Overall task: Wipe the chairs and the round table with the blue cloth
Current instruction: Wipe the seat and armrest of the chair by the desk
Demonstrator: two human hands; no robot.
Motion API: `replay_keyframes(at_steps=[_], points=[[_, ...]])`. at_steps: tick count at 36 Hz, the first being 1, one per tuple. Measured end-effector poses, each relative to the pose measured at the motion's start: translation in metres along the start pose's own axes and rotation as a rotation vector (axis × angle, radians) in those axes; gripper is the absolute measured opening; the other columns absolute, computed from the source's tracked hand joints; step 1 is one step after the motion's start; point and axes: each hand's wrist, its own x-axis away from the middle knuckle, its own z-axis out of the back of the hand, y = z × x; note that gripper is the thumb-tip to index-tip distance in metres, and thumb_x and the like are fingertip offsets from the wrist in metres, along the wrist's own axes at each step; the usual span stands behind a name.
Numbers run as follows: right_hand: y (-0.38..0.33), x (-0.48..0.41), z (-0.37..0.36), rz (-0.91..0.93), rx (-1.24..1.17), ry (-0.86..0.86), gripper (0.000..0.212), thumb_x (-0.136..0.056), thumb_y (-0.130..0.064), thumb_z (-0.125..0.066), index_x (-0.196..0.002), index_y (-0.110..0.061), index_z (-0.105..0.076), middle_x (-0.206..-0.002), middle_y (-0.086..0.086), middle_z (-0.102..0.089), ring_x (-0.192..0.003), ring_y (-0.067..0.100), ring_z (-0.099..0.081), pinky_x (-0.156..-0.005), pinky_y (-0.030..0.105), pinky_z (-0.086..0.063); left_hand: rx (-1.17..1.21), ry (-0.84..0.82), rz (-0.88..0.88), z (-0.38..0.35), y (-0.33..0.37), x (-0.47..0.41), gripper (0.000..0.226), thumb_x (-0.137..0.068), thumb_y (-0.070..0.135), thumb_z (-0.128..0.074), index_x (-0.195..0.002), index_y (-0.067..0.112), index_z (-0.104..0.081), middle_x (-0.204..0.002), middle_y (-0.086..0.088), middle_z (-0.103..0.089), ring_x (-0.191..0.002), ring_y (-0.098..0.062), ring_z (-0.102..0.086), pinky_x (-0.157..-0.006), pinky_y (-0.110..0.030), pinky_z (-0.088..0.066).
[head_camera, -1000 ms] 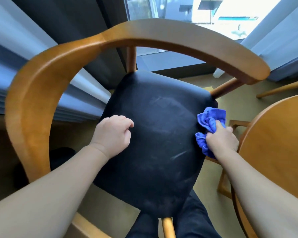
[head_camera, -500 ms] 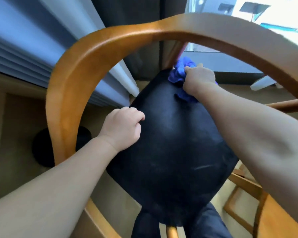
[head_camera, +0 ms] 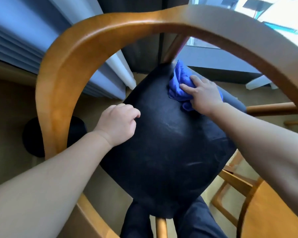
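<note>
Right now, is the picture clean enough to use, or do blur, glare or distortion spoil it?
Head view: the wide-angle lens bows the wooden backrest, and its right end is smeared. The window at top right is blown out white. The black seat, blue cloth, left hand and right hand read sharp enough.

Right hand (head_camera: 205,97) on cloth (head_camera: 177,86), at seat (head_camera: 162,143) far corner; left hand (head_camera: 119,124) at seat left edge.

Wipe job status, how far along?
Done: nothing provable; the seat shows faint streaks, so it is partly wiped at best. In hand: right hand presses the cloth on the seat's far corner; left hand grips its left edge. Left, apparently: the rail and the table.
</note>
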Motion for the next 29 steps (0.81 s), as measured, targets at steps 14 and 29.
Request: replay_keyframes(at_steps=[14, 29], points=[[-0.013, 0.116, -0.044, -0.069, -0.153, 0.066, 0.047, -0.061, -0.031, -0.06, -0.107, -0.026, -0.07, -0.117, 0.014, -0.061, -0.073, 0.037, -0.056, -0.064, 0.04, -0.049, 0.006, 0.0, -0.123, 0.008, 0.012, 0.021, 0.028, -0.073, 0.011, -0.046, -0.09, 0.011, -0.069, -0.084, -0.002, -0.066, -0.078, -0.028, -0.059, -0.072, -0.037, -0.048], [-0.111, 0.256, -0.055, -0.207, -0.363, -0.252, 0.054, -0.084, -0.021, -0.06, -0.136, -0.036, -0.052, -0.146, 0.001, -0.038, -0.119, 0.028, -0.05, -0.092, 0.03, -0.044, -0.037, 0.063, -0.137, 0.067, 0.009, 0.114, 0.026, -0.079, 0.009, -0.05, -0.097, 0.011, -0.069, -0.09, -0.003, -0.067, -0.085, -0.027, -0.06, -0.074, -0.035, -0.046]])
